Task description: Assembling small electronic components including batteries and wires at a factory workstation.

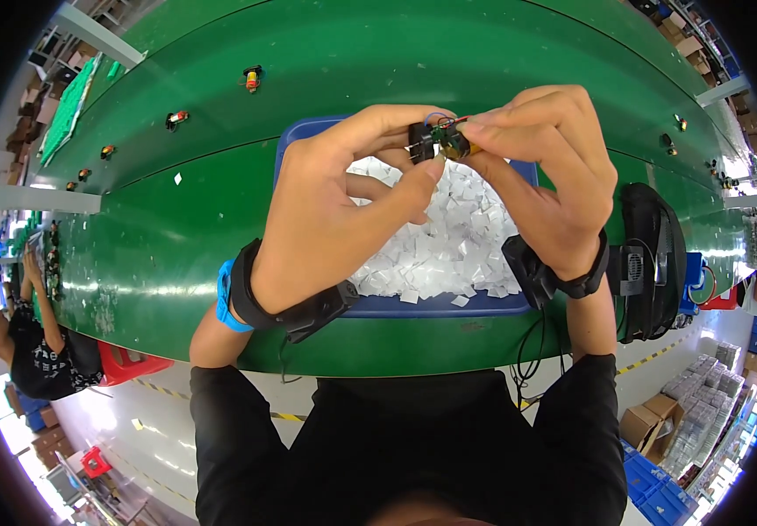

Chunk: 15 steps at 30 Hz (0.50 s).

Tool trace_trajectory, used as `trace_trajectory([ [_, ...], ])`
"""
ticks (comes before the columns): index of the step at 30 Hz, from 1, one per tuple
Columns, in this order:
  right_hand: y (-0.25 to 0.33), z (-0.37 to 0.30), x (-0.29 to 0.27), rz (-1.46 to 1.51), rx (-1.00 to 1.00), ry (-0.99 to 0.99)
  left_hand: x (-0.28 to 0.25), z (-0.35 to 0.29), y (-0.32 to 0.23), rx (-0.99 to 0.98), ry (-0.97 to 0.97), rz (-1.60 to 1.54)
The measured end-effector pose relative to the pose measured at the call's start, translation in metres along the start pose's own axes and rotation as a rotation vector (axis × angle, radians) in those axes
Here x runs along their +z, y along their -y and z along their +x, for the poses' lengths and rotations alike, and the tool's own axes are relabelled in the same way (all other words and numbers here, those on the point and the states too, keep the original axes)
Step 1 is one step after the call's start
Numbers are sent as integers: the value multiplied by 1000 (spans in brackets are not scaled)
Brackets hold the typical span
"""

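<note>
Both hands hold a small electronic assembly (439, 140) above a blue tray (287, 145). The piece has a black part at its left end, a bit of green circuit board, and thin red and blue wires. Closed on its black end are the thumb and fingers of my left hand (343, 188). My right hand (549, 153) pinches the other end, where a dark rounded part and some yellow show. Fingertips cover some of the assembly. Below it, the tray is filled with small white translucent squares (462, 232).
More small assemblies lie along the green table, such as one (252, 79) at the far left and another (668, 142) at right. A black bag (650, 263) with cables sits right of the tray. A co-worker (32, 342) sits at far left.
</note>
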State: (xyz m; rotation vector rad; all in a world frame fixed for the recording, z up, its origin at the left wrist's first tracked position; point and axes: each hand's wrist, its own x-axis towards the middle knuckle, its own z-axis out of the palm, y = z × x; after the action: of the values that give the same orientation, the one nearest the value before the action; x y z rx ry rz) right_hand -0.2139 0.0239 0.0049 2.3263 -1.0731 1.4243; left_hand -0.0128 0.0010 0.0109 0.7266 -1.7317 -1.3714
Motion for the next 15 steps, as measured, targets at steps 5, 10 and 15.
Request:
trace_trajectory([
  [5,0,0,-3,72,73,63,-4,0,-4,-63,45,-39],
  [10,6,1,-2,170,187,81,-8,2,-4,-82,71,-114],
  [15,5,3,-4,200,191,96,-3,0,-7,-48,1,-120],
])
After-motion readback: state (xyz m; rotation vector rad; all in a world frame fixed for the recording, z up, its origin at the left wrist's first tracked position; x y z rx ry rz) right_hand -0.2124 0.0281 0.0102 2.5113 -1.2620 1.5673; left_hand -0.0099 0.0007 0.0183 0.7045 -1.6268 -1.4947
